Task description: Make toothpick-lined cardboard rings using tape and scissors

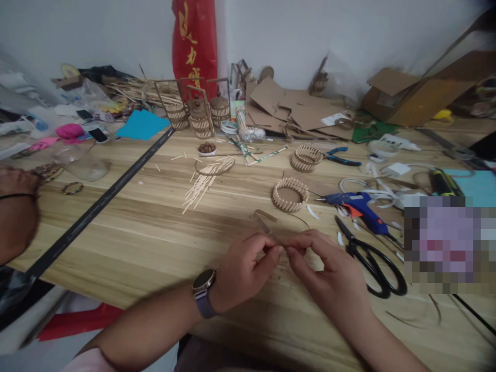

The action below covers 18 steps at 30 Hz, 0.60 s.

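My left hand (248,266) and my right hand (333,279) meet over the near part of the table, fingertips pinched close together. Between them runs a thin brown strip (265,226), likely cardboard; one end reaches out beyond my left fingers, and the part inside the pinch is hidden. Just beyond the hands sits a ring of short wooden pegs on a brown base (290,195). A similar peg ring (306,158) lies behind it. To the right are a blue hot glue gun (356,204) and black-handled scissors (372,261).
Loose thin sticks (203,186) lie left of the peg rings, near a small bowl of brown beads (206,149). Small lantern-like models (200,121) and cardboard sheets (287,106) stand at the back. Pliers (341,156) lie behind the glue gun. Another person's arm (17,217) rests at left.
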### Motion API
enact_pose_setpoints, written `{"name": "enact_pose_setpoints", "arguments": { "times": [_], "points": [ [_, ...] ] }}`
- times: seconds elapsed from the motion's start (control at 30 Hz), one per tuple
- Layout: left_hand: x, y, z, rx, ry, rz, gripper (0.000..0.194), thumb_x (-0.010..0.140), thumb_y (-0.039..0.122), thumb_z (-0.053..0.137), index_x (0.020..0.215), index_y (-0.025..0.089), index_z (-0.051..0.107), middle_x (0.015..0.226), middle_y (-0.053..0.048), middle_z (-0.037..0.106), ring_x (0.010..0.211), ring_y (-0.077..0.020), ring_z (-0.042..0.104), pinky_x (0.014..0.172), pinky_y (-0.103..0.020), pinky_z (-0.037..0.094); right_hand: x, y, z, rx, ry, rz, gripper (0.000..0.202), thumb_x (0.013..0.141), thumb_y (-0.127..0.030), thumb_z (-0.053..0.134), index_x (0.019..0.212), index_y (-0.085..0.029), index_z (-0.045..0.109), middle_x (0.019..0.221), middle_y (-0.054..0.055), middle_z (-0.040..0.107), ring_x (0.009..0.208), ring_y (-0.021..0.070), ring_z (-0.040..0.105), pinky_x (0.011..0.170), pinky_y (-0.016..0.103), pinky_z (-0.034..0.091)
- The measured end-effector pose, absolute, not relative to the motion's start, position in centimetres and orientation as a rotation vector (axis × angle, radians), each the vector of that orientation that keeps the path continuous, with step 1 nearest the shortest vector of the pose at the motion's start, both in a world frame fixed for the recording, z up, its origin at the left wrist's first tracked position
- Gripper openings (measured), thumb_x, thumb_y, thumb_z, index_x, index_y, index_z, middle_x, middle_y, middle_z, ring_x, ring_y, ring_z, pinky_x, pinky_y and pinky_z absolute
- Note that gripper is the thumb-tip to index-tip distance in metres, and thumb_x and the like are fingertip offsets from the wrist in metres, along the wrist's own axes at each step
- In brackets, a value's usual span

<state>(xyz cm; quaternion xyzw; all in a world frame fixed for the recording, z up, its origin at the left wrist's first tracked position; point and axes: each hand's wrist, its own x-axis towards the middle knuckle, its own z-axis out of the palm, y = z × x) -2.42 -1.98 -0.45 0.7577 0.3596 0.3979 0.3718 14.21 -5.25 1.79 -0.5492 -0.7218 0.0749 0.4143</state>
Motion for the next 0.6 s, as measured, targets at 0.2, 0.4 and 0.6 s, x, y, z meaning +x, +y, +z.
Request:
{"name": "enact_pose_setpoints", "arguments": {
  "times": [0.2,0.4,0.6],
  "points": [
    [-2.6,-1.9,-0.2,1.86,0.899,1.099,0.018,0.095,0.029,0.052,0.083,0.018,0.061,0.08,-0.003,0.066,0.077,-0.015,0.061,0.073,-0.025,0.045,15.1,-5.0,2.0,-1.455,-1.742,0.286,0.016,0.085,-0.025,0.055,0.07,-0.024,0.057,0.064,-0.002,0.061,0.06,0.0156,0.059,0.058,0.027,0.044],
    [-2.9,-1.0,0.0,1.68,0.908,1.205,0.019,0.096,0.031,0.053,0.083,0.018,0.061,0.08,-0.001,0.063,0.076,-0.013,0.059,0.072,-0.023,0.045,20.5,-3.9,3.6,-1.914,-1.33,0.011,0.019,0.082,-0.04,0.055,0.077,-0.024,0.064,0.074,0.003,0.069,0.065,0.0227,0.063,0.058,0.033,0.042],
    [-2.8,-1.0,-0.2,1.71,0.907,1.162,0.021,0.095,0.031,0.053,0.081,0.018,0.061,0.078,-0.001,0.063,0.074,-0.0131,0.057,0.071,-0.023,0.044,29.9,-3.8,2.6,-2.192,-1.21,-0.187,0.012,0.083,-0.033,0.052,0.087,-0.029,0.062,0.077,0.001,0.07,0.074,0.0302,0.067,0.059,0.036,0.041]
  ]
}}
